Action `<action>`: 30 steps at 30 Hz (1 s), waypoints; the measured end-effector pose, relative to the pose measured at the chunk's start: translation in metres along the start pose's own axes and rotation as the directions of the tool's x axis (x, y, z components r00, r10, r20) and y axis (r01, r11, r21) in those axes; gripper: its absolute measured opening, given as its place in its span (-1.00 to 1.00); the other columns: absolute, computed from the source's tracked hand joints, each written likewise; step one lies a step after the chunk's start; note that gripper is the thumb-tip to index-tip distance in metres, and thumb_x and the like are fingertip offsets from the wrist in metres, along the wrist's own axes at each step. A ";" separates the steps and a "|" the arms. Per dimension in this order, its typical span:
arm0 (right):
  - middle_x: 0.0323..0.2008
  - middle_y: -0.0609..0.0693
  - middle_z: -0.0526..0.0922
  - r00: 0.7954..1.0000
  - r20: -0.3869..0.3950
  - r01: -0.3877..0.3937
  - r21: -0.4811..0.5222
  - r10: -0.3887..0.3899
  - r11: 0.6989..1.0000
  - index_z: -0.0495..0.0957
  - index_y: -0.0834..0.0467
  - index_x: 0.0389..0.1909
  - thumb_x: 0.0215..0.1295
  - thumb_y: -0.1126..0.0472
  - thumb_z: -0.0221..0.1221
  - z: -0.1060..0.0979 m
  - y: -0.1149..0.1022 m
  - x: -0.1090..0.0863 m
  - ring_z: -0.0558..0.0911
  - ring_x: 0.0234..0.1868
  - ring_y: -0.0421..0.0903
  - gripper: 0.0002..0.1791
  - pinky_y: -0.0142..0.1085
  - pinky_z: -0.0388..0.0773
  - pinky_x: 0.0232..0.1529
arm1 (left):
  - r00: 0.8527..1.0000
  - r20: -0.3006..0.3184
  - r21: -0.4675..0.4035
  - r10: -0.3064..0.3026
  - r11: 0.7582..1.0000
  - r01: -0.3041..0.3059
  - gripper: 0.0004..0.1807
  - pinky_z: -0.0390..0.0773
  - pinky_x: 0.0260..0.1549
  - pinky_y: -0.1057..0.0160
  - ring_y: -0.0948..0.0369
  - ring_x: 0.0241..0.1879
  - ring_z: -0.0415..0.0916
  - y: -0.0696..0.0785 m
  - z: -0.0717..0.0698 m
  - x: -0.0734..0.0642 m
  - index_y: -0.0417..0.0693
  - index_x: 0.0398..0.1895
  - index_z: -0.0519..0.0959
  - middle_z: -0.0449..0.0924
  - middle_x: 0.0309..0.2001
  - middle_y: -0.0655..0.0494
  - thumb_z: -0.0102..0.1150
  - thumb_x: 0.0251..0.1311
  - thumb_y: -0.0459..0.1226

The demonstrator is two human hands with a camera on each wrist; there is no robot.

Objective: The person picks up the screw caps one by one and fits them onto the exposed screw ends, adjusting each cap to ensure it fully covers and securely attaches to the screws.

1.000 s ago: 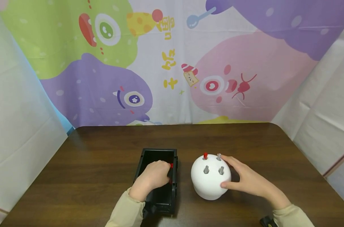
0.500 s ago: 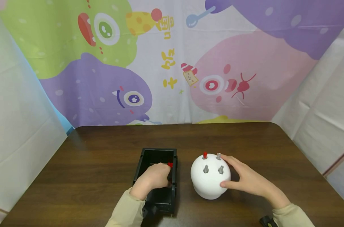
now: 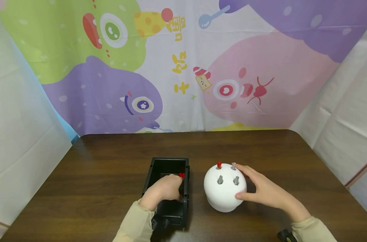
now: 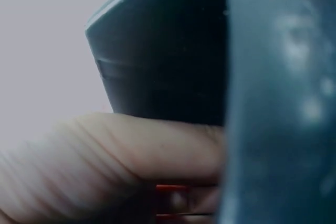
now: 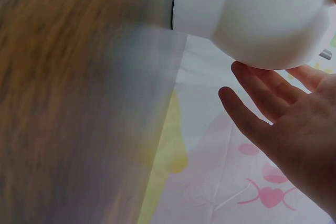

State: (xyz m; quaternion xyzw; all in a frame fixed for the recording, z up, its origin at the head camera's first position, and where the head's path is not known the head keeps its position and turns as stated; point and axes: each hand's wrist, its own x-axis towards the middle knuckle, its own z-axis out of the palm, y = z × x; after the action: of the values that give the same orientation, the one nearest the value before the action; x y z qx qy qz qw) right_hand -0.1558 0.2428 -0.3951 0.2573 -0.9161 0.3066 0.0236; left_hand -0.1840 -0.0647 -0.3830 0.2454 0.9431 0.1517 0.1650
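Note:
My left hand (image 3: 165, 188) reaches down into a black bin (image 3: 172, 222), its fingertips hidden. In the left wrist view, a red piece (image 4: 173, 188) shows just below a finger; whether the fingers pinch it is unclear. Another bit of red (image 3: 181, 175) shows by the bin's right wall. Right of the bin stands a white ball-shaped body (image 3: 224, 200) on a narrower base. From its top stick a red-tipped peg (image 3: 219, 165) and grey metal pegs (image 3: 220, 179). My right hand (image 3: 265, 190) touches its right side with spread, fairly straight fingers, thumb at the front, a fingertip beside the far right peg.
Both things stand on a dark wooden table (image 3: 110, 168). A cartoon-printed curtain (image 3: 183, 111) hangs behind its far edge, with white cloth (image 3: 346, 114) at the sides. A small black object (image 3: 286, 235) lies by the right sleeve.
Inside the bin, my left hand has shifted slightly, and the red pieces by its fingers show differently. My right hand and the white body stay in place.

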 end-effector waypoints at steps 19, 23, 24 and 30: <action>0.28 -0.02 0.26 1.000 0.002 0.001 0.004 -0.001 1.000 0.16 0.02 0.31 -0.07 -0.19 0.29 0.000 -0.001 0.001 0.30 0.25 0.01 -0.09 0.07 0.30 0.10 | 0.999 -0.039 0.050 0.000 0.999 0.002 -0.71 0.20 -0.69 0.38 0.29 -0.71 0.15 -0.004 0.004 0.003 -0.04 -0.80 0.43 0.29 -0.73 0.20 0.22 -0.05 -0.45; 0.28 -0.01 0.26 1.000 0.002 0.003 0.007 -0.003 1.000 0.16 0.02 0.31 -0.07 -0.18 0.29 0.000 -0.001 0.001 0.29 0.25 0.02 -0.09 0.07 0.30 0.10 | 0.999 -0.037 0.055 0.009 0.998 -0.007 -0.67 0.18 -0.70 0.38 0.30 -0.72 0.13 -0.003 0.003 0.002 -0.04 -0.83 0.39 0.24 -0.76 0.21 0.21 -0.03 -0.45; 0.28 -0.01 0.26 1.000 0.002 0.003 0.009 -0.003 1.000 0.15 0.01 0.31 -0.06 -0.18 0.29 0.000 0.000 0.001 0.29 0.25 0.02 -0.09 0.07 0.30 0.10 | 0.999 -0.035 0.053 0.009 0.999 -0.007 -0.66 0.17 -0.70 0.38 0.29 -0.73 0.12 -0.003 0.003 0.002 -0.04 -0.83 0.37 0.22 -0.76 0.20 0.20 -0.03 -0.46; 0.27 -0.02 0.27 1.000 0.001 0.000 0.003 0.000 1.000 0.15 0.01 0.31 -0.07 -0.19 0.29 0.000 0.000 0.001 0.31 0.24 0.01 -0.09 0.07 0.31 0.09 | 0.999 -0.035 0.044 -0.003 0.999 0.005 -0.67 0.16 -0.74 0.38 0.28 -0.75 0.08 -0.002 0.002 0.002 -0.07 -0.81 0.33 0.11 -0.75 0.18 0.07 0.00 -0.52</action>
State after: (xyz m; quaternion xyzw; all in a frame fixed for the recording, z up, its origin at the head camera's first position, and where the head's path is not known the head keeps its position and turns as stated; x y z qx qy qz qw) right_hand -0.1562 0.2423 -0.3946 0.2574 -0.9156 0.3081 0.0229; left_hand -0.1858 -0.0645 -0.3864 0.2443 0.9495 0.1351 0.1432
